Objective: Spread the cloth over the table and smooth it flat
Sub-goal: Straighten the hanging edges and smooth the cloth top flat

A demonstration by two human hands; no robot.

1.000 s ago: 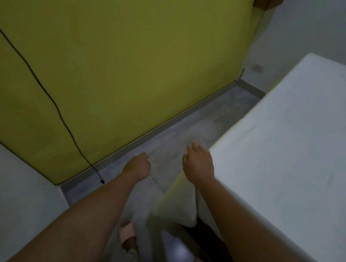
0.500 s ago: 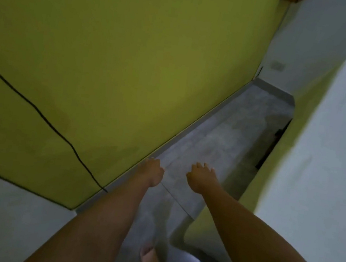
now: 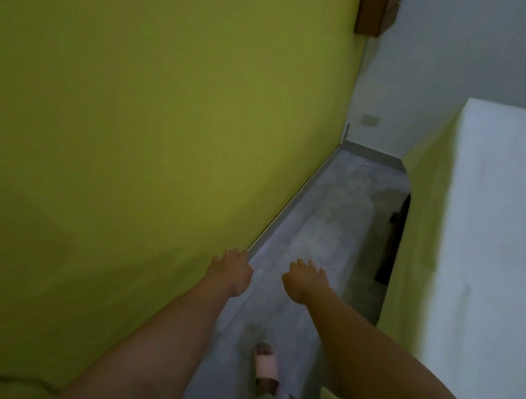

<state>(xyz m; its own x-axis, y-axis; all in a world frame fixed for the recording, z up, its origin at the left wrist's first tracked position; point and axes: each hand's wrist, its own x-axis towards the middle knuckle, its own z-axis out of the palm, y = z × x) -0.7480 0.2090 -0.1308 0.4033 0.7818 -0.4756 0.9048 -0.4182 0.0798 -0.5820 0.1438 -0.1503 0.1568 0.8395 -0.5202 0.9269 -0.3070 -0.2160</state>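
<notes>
Head view: both my arms reach forward over the aisle, not over the table.
Left hand [image 3: 230, 272]: fingers loosely spread, holding nothing, at the foot of the wall [image 3: 132, 115].
Right hand [image 3: 306, 282]: same, fingers apart and empty, above the floor [image 3: 318, 223], well apart from the cloth [image 3: 497, 263].
Cloth position: on my right, covers the top and hangs down the near side; table itself hidden under it.
Done: looks spread; top covered as far as the frame shows, side drop hangs with a curved hem.
Left: smoothing, my guess. Faint creases near the top edge. Far end and right side are out of frame, can't judge.
Cloth material: thin, matte, pale white; drop looks yellow-green. Soft, would slide if tugged, I reckon.
Wall finish: flat matte yellow-green paint.
Floor finish: grey, mottled, hard, faint sheen.
Foot: pink slipper [image 3: 266, 365] on the floor below my arms.
</notes>
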